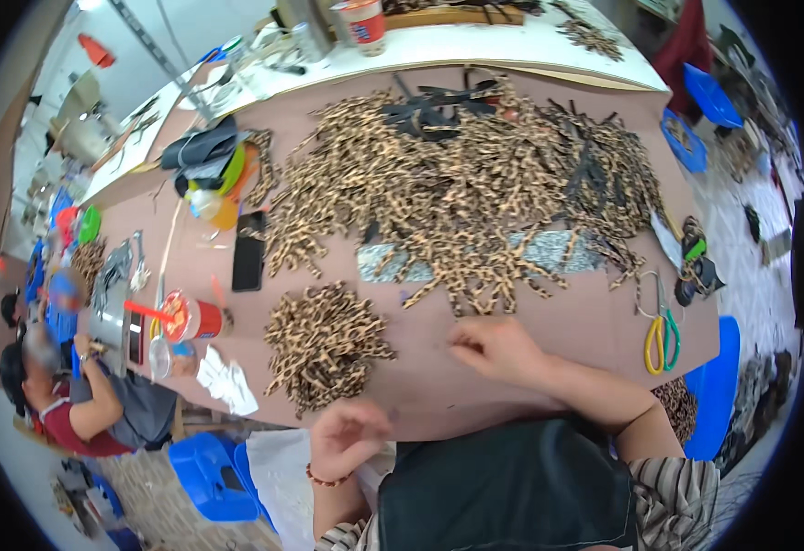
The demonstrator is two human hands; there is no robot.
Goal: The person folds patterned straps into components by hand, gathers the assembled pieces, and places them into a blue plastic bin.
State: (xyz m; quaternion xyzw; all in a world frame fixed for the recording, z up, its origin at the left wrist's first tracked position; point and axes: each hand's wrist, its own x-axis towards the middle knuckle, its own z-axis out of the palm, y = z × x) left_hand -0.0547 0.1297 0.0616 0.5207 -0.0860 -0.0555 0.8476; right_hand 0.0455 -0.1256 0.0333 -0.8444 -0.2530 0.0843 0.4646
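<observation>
My left hand point(351, 439), a beaded bracelet at its wrist, hovers at the table's near edge. Its fingers curve loosely, apart from the thumb, with nothing visible in them. Just beyond it lies a small heap of leopard-print fabric strips point(324, 344). My right hand point(503, 351) is over the table right of that heap, fingers curled in and pressed together; whatever they might hold is hidden. Farther back spreads a large pile of leopard-print strips point(457, 174), mixed with black strips point(434, 115). Its near ends cross a grey speckled flat bar point(553, 253).
Scissors point(662, 340) with yellow and green handles lie at the right. On the left are a black phone point(248, 253), a red-and-white cup point(198, 315) with a straw, and crumpled tissue point(225, 378). Another person point(89, 404) sits far left. Blue stools point(207, 473) stand below.
</observation>
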